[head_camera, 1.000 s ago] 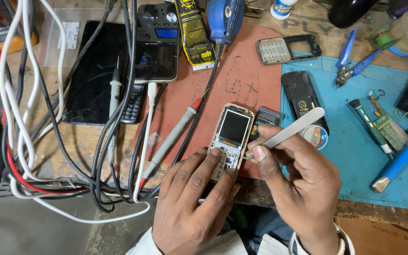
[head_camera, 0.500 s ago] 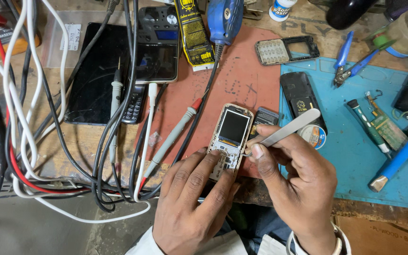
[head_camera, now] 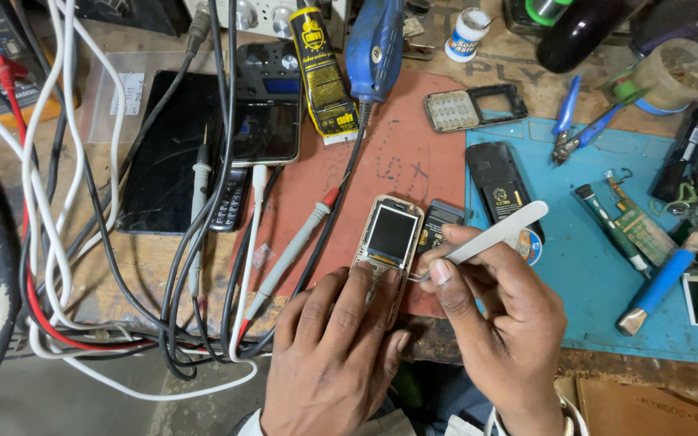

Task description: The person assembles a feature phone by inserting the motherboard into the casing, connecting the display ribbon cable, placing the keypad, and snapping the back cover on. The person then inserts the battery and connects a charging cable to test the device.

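A small opened mobile phone (head_camera: 389, 236) with its screen up lies on a red-brown mat (head_camera: 397, 153) at the bench's front edge. My left hand (head_camera: 334, 355) presses its fingers on the phone's lower part and holds it down. My right hand (head_camera: 494, 315) pinches a pair of metal tweezers (head_camera: 490, 239), whose tips touch the phone's lower right side. A small dark part (head_camera: 439, 220) lies just right of the phone.
A blue mat (head_camera: 583, 266) on the right carries a black phone back cover (head_camera: 496, 187), blue pliers (head_camera: 579, 125), a screwdriver (head_camera: 658, 282) and small boards. A phone front frame (head_camera: 475, 107), glue tube (head_camera: 321, 69), blue tool (head_camera: 375, 48), dark tablet (head_camera: 167, 153) and tangled cables (head_camera: 66, 242) lie behind and left.
Both hands stay on the phone with only slight shifts. The tweezers' tips have dropped a little toward the phone's lower right edge.
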Action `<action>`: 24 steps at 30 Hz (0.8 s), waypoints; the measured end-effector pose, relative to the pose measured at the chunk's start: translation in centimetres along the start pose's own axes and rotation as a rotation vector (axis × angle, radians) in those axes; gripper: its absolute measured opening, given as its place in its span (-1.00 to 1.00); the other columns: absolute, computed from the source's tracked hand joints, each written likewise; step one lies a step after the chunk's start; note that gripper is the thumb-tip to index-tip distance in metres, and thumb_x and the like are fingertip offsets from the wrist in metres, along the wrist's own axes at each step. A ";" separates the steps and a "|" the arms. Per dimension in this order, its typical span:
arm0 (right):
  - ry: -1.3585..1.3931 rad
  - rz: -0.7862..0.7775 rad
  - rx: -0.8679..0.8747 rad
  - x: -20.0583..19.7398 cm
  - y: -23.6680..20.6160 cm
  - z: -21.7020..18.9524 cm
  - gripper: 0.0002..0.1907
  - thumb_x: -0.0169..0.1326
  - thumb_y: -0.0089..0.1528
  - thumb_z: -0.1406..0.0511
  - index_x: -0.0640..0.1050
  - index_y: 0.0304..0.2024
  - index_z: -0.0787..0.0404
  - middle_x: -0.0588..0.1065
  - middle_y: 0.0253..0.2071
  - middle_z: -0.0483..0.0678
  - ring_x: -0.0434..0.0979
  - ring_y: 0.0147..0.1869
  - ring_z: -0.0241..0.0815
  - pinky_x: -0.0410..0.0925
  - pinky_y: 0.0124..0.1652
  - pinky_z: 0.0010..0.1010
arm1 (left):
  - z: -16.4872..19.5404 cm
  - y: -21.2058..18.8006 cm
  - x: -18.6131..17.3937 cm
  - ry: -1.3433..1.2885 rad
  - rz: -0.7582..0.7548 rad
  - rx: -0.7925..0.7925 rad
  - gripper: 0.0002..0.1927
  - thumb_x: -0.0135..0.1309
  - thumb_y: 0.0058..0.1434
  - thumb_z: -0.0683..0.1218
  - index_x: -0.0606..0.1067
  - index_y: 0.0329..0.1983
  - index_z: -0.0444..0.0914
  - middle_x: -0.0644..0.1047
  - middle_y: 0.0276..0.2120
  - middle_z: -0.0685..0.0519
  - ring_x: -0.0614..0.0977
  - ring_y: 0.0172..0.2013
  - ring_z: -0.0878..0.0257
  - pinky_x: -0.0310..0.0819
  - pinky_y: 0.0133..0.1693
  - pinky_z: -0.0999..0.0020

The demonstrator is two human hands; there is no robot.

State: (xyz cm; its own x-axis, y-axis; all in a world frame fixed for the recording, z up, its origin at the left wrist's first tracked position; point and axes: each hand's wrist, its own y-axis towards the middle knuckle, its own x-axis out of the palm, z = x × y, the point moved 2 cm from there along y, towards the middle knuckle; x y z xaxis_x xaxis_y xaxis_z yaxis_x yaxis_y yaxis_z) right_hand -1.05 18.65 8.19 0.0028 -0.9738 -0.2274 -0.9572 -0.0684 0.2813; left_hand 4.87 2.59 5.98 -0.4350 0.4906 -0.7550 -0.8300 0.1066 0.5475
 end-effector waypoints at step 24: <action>-0.826 0.432 -0.017 -6.6 -0.2 0.0 -0.60 0.26 0.28 0.39 0.58 0.18 0.31 0.41 -0.36 0.06 0.42 -0.38 -0.14 0.28 -0.33 -0.32 | -0.2 -0.6 0.7 0.042 0.041 0.012 -0.49 0.22 0.23 0.00 0.51 0.24 -0.21 0.48 0.19 0.00 0.48 0.15 0.02 0.28 0.15 0.05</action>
State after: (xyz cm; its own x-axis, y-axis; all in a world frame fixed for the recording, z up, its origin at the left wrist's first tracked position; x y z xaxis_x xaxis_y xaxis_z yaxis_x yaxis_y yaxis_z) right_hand -0.86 25.09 9.57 -0.5658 -0.4527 -0.6892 -0.8228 0.2549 0.5080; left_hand 4.95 2.72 5.03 -0.4827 0.4582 -0.7464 -0.8072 0.0979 0.5821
